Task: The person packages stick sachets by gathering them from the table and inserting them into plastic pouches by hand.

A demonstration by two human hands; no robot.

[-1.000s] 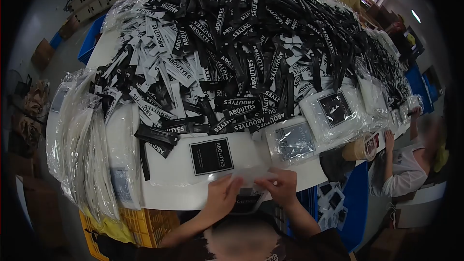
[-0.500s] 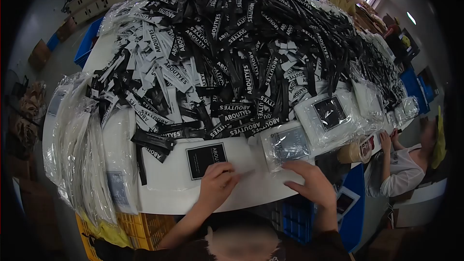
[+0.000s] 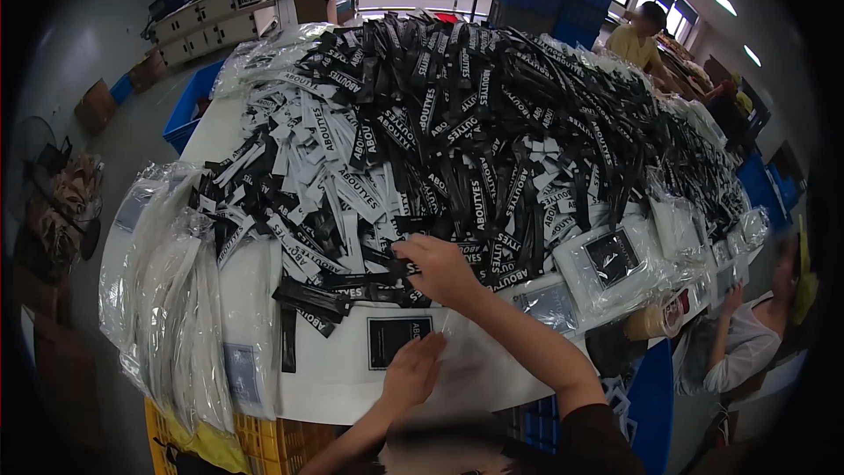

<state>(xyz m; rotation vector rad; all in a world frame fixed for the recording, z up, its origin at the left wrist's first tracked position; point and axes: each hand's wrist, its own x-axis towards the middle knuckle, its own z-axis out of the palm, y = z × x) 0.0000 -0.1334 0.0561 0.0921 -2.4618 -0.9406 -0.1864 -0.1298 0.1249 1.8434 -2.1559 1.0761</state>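
A flat white plastic bag (image 3: 330, 356) with a black square label (image 3: 396, 341) lies at the table's front. My left hand (image 3: 413, 376) is at the bag's right edge, fingers together and closed on the plastic; a thin clear edge stands up by its fingertips. My right hand (image 3: 435, 271) reaches across to the front of a large heap of slim printed packets (image 3: 475, 176). Its fingers are curled at a black packet (image 3: 406, 266), their tips partly hidden. White packets (image 3: 338, 185) are mixed among the black ones.
Stacked clear bags (image 3: 167, 299) line the table's left side. More labelled bags (image 3: 607, 268) and a drink cup (image 3: 655, 321) are at the right. A yellow crate (image 3: 281, 444) stands below the front edge. A person (image 3: 743, 343) sits at right; another person (image 3: 637, 44) is farther back.
My right hand has moved from the table's right front up and left to the heap. My left hand stays by the labelled bag. The camera view has tilted up, showing more of the room.
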